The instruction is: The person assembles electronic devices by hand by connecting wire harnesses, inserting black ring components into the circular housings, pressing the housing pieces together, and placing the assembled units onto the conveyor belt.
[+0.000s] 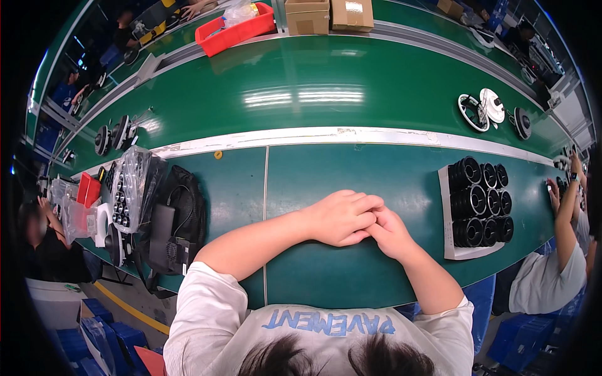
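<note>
My left hand (343, 217) and my right hand (390, 233) are clasped together above the green work table (313, 276). The left fingers lie over the right ones, and both hands are closed with no object visible in them. To their right stands a white tray (446, 232) with several black ring-shaped parts (478, 199) in rows. Left of my left forearm lies a black bag (179, 200) with a dark box-shaped device and a cable on it.
Beside the bag is a clear plastic-wrapped pack of round parts (125, 194). Beyond a pale rail (313, 136) runs a green conveyor belt (301, 69), carrying white and black round devices (492, 105). A red bin (235, 30) and cardboard boxes (307, 17) stand farther back. Co-workers sit on both sides.
</note>
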`<state>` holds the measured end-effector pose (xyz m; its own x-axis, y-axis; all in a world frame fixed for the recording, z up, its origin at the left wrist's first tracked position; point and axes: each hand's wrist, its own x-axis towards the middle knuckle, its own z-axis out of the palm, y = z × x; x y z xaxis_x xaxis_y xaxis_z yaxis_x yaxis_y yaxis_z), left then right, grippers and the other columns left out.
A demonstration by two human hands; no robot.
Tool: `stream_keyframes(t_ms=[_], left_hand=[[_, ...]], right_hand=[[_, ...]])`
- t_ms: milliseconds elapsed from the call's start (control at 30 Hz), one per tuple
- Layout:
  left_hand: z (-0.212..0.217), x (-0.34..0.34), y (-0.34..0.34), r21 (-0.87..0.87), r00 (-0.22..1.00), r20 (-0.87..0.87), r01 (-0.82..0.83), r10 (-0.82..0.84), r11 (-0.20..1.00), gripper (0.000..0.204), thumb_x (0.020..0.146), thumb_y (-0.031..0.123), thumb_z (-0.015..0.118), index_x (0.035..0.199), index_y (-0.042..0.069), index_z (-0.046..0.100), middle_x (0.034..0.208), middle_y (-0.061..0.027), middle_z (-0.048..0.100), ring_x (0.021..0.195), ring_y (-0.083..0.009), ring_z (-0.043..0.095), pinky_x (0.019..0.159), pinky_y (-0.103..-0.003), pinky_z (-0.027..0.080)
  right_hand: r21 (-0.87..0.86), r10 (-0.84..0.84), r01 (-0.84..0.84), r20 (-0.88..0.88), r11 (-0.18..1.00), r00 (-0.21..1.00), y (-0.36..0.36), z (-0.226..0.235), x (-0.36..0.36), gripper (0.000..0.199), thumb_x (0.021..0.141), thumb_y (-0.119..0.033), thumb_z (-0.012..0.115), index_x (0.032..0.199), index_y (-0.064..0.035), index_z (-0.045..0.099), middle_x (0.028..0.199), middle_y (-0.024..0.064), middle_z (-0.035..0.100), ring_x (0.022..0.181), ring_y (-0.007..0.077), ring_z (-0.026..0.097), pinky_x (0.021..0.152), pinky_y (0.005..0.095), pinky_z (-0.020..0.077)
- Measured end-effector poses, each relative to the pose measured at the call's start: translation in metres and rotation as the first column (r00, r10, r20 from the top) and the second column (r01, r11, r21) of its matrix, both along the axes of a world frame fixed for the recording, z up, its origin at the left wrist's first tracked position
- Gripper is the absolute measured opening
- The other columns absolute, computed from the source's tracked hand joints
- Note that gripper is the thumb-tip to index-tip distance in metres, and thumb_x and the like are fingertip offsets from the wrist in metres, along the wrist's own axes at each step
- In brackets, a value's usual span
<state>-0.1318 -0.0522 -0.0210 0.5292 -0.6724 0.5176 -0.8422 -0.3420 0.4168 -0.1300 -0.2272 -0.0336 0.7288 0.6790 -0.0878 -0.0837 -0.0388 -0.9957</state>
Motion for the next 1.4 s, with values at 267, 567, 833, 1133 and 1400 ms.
stream_keyframes(t_ms=[267,567,833,1133,1400], left_hand=[[-0.0019,-0.0003,-0.0008,-0.002,1.000,0.008,-0.006,0.006,1.000,0.019,0.068,0.015,0.063,0.080,0.006,0.051,0.102,-0.0113,0.047,0.080,-0.0253,0.054,0.067,-0.036,0.044],[-0.0030,0.0013,-0.0001,0.010,0.998,0.052,-0.030,0.030,0.999,0.019,0.068,0.015,0.065,0.080,0.007,0.051,0.102,-0.0096,0.048,0.079,-0.0243,0.055,0.067,-0.035,0.044],[-0.0014,0.0020,0.0006,0.016,0.998,0.052,-0.034,0.033,0.999,0.019,0.067,0.016,0.065,0.078,0.008,0.052,0.102,-0.0089,0.049,0.080,-0.0234,0.056,0.066,-0.035,0.045],[-0.0019,0.0032,0.0006,-0.007,0.998,0.062,-0.021,0.021,1.000,0.018,0.065,0.017,0.066,0.073,0.010,0.052,0.101,-0.0089,0.049,0.077,-0.0230,0.056,0.063,-0.035,0.044],[-0.0009,0.0016,-0.0007,-0.012,1.000,-0.005,-0.011,0.011,1.000,0.017,0.067,0.013,0.064,0.078,0.008,0.052,0.103,-0.0095,0.049,0.082,-0.0247,0.055,0.065,-0.036,0.044]], right_hand=[[0.039,0.022,-0.019,-0.097,0.999,0.995,-0.0005,0.0036,0.0007,0.031,0.085,-0.006,0.044,0.115,-0.0015,0.044,0.107,0.0065,0.052,0.097,0.0120,0.051,0.083,0.0250,0.0419],[0.054,0.023,-0.019,-0.057,0.998,0.998,-0.0015,-0.0005,0.0006,0.031,0.085,-0.008,0.045,0.115,-0.0015,0.045,0.108,0.0059,0.052,0.098,0.0117,0.049,0.084,0.0249,0.0402],[0.011,0.001,-0.001,0.014,1.000,1.000,0.0000,-0.0005,0.0009,0.031,0.084,-0.009,0.046,0.115,-0.0024,0.045,0.107,0.0063,0.054,0.097,0.0128,0.051,0.084,0.0260,0.0410],[-0.059,0.032,-0.028,0.067,0.998,0.997,0.0002,-0.0013,0.0011,0.030,0.082,-0.008,0.049,0.112,-0.0026,0.046,0.104,0.0071,0.055,0.095,0.0139,0.052,0.082,0.0270,0.0419],[-0.083,-0.011,0.021,0.121,0.996,0.993,-0.0001,0.0034,-0.0011,0.029,0.080,-0.004,0.047,0.109,-0.0020,0.047,0.099,0.0063,0.056,0.089,0.0147,0.054,0.078,0.0272,0.0434]])
